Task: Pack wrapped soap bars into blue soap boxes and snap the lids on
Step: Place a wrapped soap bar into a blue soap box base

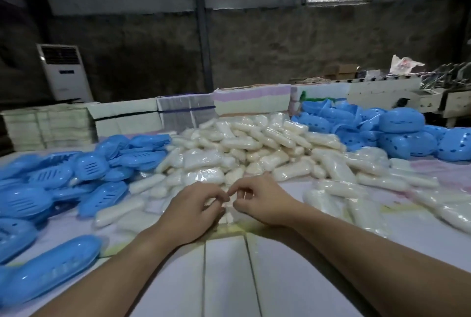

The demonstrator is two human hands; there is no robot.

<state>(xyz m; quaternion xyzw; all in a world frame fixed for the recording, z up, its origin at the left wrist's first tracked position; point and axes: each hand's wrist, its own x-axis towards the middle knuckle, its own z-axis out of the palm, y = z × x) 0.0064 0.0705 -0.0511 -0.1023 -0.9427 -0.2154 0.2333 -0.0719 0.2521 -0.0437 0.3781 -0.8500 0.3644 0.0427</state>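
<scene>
Nearby, soap pile (244,148) crowds both hands (229,202).

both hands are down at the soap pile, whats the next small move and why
Probably lift one wrapped soap bar clear of the soap pile and carry it left toward the blue boxes. The left hand and right hand meet with curled fingers over that bar, though the grip is partly hidden, and neither holds a box.
</scene>
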